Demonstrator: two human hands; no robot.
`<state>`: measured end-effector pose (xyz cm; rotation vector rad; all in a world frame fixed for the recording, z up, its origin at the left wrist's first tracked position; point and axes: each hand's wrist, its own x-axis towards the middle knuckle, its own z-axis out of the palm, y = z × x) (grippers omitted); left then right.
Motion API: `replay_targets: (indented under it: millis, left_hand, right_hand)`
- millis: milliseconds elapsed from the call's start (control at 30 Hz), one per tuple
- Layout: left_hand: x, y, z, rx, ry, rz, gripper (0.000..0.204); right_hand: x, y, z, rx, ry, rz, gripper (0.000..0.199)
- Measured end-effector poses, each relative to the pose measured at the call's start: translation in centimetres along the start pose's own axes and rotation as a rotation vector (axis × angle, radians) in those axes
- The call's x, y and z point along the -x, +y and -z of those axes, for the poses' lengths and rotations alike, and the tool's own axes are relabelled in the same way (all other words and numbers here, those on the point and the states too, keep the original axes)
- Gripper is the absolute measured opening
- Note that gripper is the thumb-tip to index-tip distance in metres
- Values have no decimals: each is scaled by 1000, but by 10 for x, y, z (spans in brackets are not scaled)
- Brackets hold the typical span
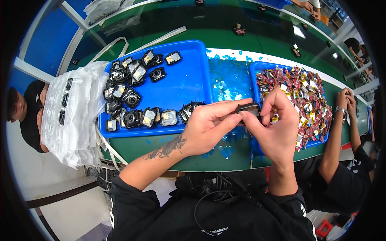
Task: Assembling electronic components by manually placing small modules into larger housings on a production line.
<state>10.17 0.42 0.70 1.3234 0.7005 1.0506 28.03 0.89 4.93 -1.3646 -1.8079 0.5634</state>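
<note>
Between my two hands is a small black watch case (251, 107), held above the gap separating two blue trays. My left hand (213, 122) grips its left end, thumb along the near side and fingers stretched behind. From the other side, my right hand (279, 120) pinches the case with thumb and bent forefinger; part of it is hidden by the fingers. Left of my hands, the larger blue tray (183, 86) carries many similar black watch cases (131, 97), some showing a pale inner face. The right-hand blue tray (255, 86) is heaped with small red, yellow and white parts (297, 98).
Stacked white plastic trays (72, 116) stand at the far left, beside a seated person (30, 114). Blue film scraps (227, 82) litter the green table (225, 158) between the trays. Beyond runs a green belt (217, 32) with scattered parts. A co-worker's hands (346, 98) are at the right.
</note>
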Motion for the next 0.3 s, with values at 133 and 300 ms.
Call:
replay_targets:
  millis: [133, 300]
  left_hand:
    - [-2, -6, 0, 125, 38, 2, 37]
    - [-8, 1, 2, 232, 197, 39, 56]
  right_hand:
    - [-5, 7, -6, -189, -20, 3, 24]
    - [14, 11, 8, -346, -132, 25, 29]
